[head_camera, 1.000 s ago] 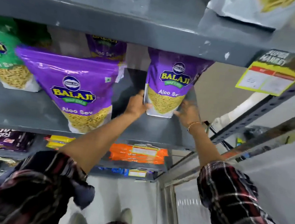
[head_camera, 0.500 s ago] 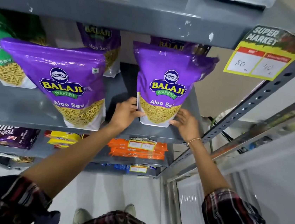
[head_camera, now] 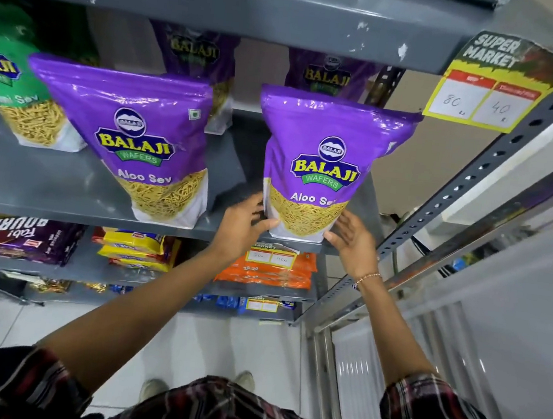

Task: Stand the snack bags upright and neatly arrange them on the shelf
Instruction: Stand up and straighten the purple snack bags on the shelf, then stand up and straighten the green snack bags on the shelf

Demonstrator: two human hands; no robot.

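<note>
Purple bag got slid forward to the front edge of the shelf, right of centre frame, standing upright and level with the other purple bag. Left hand and right hand were loose and wide, just touching its bottom corners. Looked pretty much placed.

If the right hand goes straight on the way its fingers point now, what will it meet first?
Most likely the near lower corner of the purple Aloo Sev bag beside it. The right hand is open and points up and inward at that bag, thumb tip about touching. Depth is unclear.
</note>
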